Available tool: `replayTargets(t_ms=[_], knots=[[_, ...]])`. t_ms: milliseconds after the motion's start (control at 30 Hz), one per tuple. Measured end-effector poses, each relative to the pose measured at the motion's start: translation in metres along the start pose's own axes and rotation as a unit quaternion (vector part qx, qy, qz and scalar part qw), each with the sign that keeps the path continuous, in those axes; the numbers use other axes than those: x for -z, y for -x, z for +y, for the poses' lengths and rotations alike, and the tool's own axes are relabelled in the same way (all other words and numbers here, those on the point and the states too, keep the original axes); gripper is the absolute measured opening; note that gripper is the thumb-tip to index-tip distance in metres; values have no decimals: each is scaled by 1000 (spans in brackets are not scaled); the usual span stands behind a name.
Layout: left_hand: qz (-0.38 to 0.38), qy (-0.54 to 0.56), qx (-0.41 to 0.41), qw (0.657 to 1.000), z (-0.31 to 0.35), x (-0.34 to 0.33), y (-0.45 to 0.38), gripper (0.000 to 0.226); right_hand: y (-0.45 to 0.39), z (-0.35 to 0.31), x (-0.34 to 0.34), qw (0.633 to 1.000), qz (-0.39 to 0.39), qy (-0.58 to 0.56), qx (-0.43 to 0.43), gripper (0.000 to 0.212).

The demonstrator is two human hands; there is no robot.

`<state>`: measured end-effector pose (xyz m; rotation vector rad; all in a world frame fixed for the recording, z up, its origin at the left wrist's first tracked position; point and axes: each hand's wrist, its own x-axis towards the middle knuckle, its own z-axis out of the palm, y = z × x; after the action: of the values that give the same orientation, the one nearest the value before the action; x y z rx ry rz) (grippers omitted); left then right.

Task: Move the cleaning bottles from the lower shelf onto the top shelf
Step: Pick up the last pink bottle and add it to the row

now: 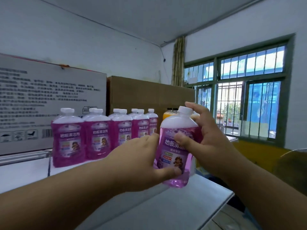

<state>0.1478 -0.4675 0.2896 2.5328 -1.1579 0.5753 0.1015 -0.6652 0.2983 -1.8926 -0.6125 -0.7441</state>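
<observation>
Both hands wrapped round one pink bottle (pixel 176 146), held upright just above the white top shelf (pixel 191 205): left grip (pixel 139 163) on its lower side, right grip (pixel 202 135) on its shoulder. Beside a row of bottles (pixel 99 135) before boxes (pixel 49 105).

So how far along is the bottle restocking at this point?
Well under way. A row of purple bottles already stands on the top shelf, in front of the cardboard boxes. In hand: one more purple bottle, gripped by both the left hand and right hand, not yet set down. The lower shelf is out of view, so what remains cannot be judged.
</observation>
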Motion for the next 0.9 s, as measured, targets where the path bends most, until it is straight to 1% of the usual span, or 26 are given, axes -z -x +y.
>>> replayTargets(t_ms=[67, 200, 367, 500, 567, 633, 700, 767, 800, 900], knots=[[-14, -6, 32, 999, -10, -6, -28, 72, -29, 22, 12, 1000, -11, 5, 9, 66], [-56, -14, 138, 989, -35, -28, -75, 73, -80, 74, 33, 998, -67, 3, 17, 67], [-72, 20, 229, 971, -54, -68, -123, 56, -130, 147, 49, 988, -149, -35, 24, 68], [-90, -8, 302, 949, -62, -98, -159, 50, -164, 195, 58, 972, -218, -84, 35, 66], [-85, -29, 314, 945, -62, -109, -172, 46, -176, 213, 59, 965, -241, -100, 43, 66], [-67, -45, 321, 944, -62, -118, -179, 44, -184, 227, 57, 962, -247, -103, 48, 71], [-41, -48, 342, 938, -61, -125, -182, 46, -188, 238, 53, 965, -243, -88, 49, 85], [-22, -67, 360, 930, -61, -131, -184, 46, -188, 247, 48, 972, -225, -33, 54, 102], [-21, -87, 370, 925, -60, -133, -185, 48, -188, 250, 44, 976, -210, 7, 63, 106], [-13, -141, 402, 905, -59, -136, -188, 50, -190, 255, 33, 978, -158, 106, 81, 109]])
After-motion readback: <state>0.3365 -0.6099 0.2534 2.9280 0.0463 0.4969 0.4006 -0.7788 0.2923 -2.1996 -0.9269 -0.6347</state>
